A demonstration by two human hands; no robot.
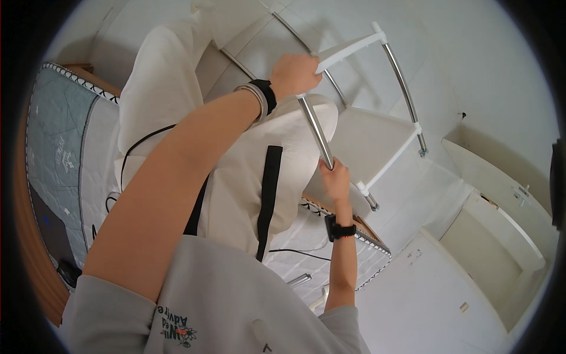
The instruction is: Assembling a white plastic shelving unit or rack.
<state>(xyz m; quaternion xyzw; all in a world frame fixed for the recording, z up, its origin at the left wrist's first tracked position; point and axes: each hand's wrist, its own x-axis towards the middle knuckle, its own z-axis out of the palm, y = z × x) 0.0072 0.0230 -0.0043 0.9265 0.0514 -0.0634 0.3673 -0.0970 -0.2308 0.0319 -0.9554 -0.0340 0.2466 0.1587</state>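
Observation:
A rack frame with white plastic shelves and shiny metal tubes leans in front of me. My left hand [295, 75] is closed around the corner of its upper white shelf [349, 51], where a metal tube [315, 127] joins; the fingers cover that joint. Lower down, my right hand [335, 180] grips the same tube near its other end. A broader white shelf panel [377, 138] lies beyond the tube, with a second metal tube [401, 79] along its far right side. The small metal foot [423, 152] sticks out below that corner.
Under and beside my legs in cream trousers [236, 206] is a bed with a patterned mattress [62, 135]. A loose metal tube [299, 280] rests on it near my right arm. Thin black cables [144, 140] run across. White cabinet panels [489, 236] stand at right.

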